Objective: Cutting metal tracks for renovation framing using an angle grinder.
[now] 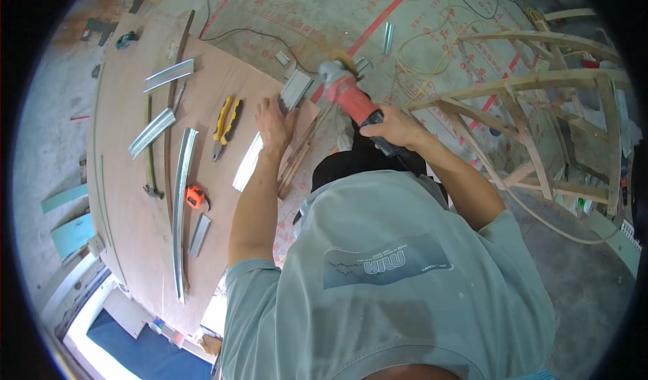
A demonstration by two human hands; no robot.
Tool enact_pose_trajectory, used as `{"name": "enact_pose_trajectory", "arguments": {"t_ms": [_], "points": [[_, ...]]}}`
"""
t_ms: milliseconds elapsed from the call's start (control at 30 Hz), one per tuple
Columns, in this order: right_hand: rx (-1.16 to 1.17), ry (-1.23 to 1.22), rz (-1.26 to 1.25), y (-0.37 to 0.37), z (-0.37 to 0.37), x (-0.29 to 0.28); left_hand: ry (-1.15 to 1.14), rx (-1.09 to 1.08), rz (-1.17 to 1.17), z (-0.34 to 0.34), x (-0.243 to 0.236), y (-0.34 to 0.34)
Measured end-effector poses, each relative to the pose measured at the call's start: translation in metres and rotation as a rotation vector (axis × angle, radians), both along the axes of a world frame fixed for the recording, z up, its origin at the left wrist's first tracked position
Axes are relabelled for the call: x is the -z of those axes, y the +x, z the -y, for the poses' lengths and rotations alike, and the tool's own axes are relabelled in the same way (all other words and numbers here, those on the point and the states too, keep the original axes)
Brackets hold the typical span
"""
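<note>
My left hand (273, 123) grips a long silver metal channel (294, 88) lying along the right edge of the plywood board (121, 177). My right hand (391, 127) holds a red angle grinder (347, 91) by its black rear handle, its head and disc raised just right of the channel's far end. Left of my hand lie yellow-and-black pliers (227, 120). Farther left are a hammer (152, 191), an orange tape measure (196, 196), a long curved metal strip (182, 211) and several shorter channel pieces (169, 74).
A curved wooden frame (520, 133) stands to the right. Cables (283, 37) and a loose metal piece (388, 37) lie on the covered floor (310, 2) beyond the board. A small green object (127, 40) sits at the board's far left corner. Pale blue panels (71, 235) lie to the left.
</note>
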State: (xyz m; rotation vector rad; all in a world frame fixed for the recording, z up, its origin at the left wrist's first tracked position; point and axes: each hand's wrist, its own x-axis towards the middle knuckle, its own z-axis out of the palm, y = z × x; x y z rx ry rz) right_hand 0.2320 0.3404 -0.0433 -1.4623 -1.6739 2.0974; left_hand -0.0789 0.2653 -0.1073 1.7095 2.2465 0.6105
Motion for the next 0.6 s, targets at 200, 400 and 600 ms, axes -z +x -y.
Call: {"name": "enact_pose_trajectory", "arguments": {"t_ms": [200, 400, 600], "points": [[0.143, -0.141, -0.065, 0.025, -0.021, -0.008, 0.048, -0.015, -0.058, -0.017, -0.037, -0.008], [0.13, -0.149, -0.121, 0.037, -0.057, -0.011, 0.104, -0.509, 0.286, -0.045, -0.084, -0.016], [0.13, -0.223, -0.118, 0.043, -0.104, -0.006, 0.441, -0.97, 0.858, 0.005, -0.05, -0.039]]}}
